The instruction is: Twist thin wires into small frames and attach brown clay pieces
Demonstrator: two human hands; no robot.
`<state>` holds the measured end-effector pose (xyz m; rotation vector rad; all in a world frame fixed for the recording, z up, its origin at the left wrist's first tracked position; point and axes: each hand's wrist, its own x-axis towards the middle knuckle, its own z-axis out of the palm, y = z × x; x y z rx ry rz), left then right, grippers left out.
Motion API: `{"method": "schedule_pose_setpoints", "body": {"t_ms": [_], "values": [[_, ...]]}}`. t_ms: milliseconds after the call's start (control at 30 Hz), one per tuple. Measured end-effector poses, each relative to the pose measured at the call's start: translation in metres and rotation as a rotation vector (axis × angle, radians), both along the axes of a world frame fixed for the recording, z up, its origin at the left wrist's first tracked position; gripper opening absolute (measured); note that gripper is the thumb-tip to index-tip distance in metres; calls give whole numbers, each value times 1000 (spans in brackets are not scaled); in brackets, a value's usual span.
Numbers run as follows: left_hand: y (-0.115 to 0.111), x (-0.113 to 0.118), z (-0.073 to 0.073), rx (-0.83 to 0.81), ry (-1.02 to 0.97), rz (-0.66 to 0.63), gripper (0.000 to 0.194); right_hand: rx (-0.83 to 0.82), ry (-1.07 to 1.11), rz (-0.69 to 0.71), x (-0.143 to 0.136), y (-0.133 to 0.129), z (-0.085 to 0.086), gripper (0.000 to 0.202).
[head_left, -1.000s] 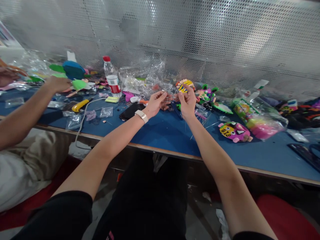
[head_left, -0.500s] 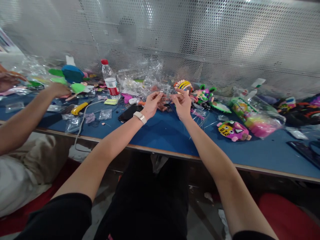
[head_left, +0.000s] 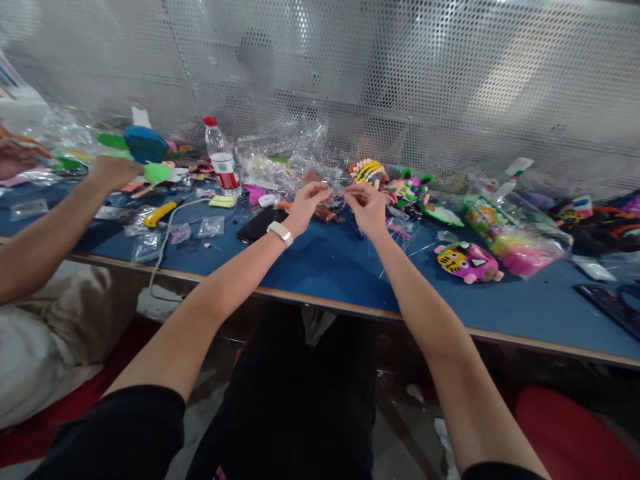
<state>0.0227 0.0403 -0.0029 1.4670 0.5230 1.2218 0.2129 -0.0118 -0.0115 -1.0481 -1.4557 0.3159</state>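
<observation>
My left hand (head_left: 306, 205), with a white band on its wrist, is raised over the blue table, its thumb and fingers pinched together. Just to its right, my right hand (head_left: 369, 208) is also in a pinch, fingertips a small gap from the left ones. Whatever they hold is too thin or too clear to name. Thin clear strands (head_left: 381, 257) hang or lie below my right hand. Behind it rests a striped yellow, blue and peach foam craft piece (head_left: 368, 172). A brown piece (head_left: 324, 213) lies beneath my left fingers.
A dark phone (head_left: 261, 227) lies left of my hands, and a red-capped bottle (head_left: 223, 160) stands behind it. A pink and yellow foam face (head_left: 467, 262) and a plastic bag (head_left: 530, 247) are at right. A co-worker's hand (head_left: 114, 172) works at left, near a yellow-handled tool (head_left: 160, 213).
My hands stay in nearly the same place, with slight finger shifts. The clear thing seen between my fingertips is harder to make out now. The co-worker's hand has shifted slightly.
</observation>
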Motion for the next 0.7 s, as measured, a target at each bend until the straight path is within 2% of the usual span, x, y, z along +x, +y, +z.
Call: {"method": "schedule_pose_setpoints", "body": {"t_ms": [67, 133, 233, 400, 500, 700], "values": [[1, 0, -3, 140, 79, 47, 31, -25, -55, 37, 2, -4, 3, 23], [1, 0, -6, 218, 146, 28, 31, -46, -76, 51, 2, -7, 5, 23], [1, 2, -9, 230, 193, -2, 30, -65, -59, 47, 0, -7, 6, 32], [1, 4, -9, 271, 193, 102, 22, -102, -14, 51, -1, -5, 3, 29], [0, 3, -8, 348, 227, 140, 20, -109, 3, 68, 0, -5, 2, 27], [-3, 0, -5, 494, 261, 163, 31, -106, -73, 25, 2, -6, 2, 31]]}}
